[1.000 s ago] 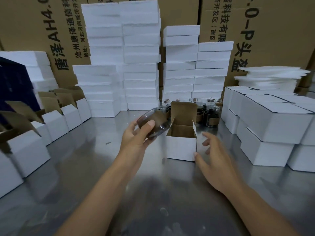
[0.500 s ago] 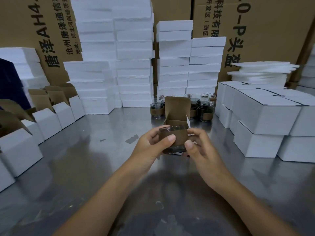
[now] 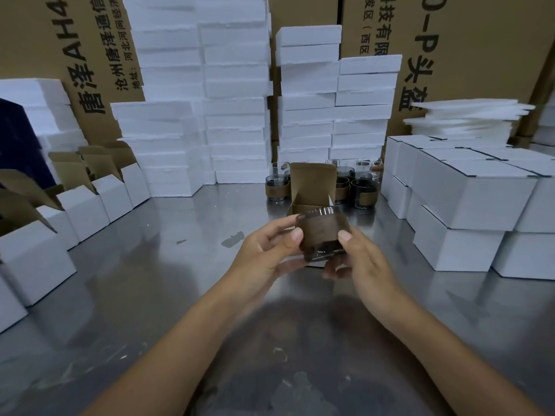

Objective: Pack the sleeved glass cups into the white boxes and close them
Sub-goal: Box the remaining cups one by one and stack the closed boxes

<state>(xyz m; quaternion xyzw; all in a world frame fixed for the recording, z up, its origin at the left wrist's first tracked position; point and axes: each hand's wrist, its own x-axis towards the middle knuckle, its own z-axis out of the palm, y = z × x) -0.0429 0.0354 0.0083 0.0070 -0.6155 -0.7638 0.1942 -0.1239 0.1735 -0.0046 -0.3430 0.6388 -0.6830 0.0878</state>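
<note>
A glass cup with a brown sleeve point(image 3: 322, 232) is held upright between both hands above the steel table point(image 3: 150, 295). My left hand point(image 3: 267, 250) grips its left side, thumb on the sleeve. My right hand point(image 3: 360, 259) grips its right side the same way. Just behind the cup stands an open white box point(image 3: 312, 187) with its brown-lined lid flap raised; the cup and hands hide the box's lower front. Several more sleeved cups point(image 3: 360, 187) stand grouped behind the box.
Closed white boxes point(image 3: 468, 205) are stacked at the right. A row of open white boxes point(image 3: 84, 205) runs along the left. Tall piles of white foam blocks point(image 3: 234, 100) and brown cartons point(image 3: 480, 55) line the back. Thin foam sheets point(image 3: 465, 115) lie at the back right.
My left hand brought the cup from the left to in front of the open box, and my right hand came up and took hold of its other side. The cup now stands upright.
</note>
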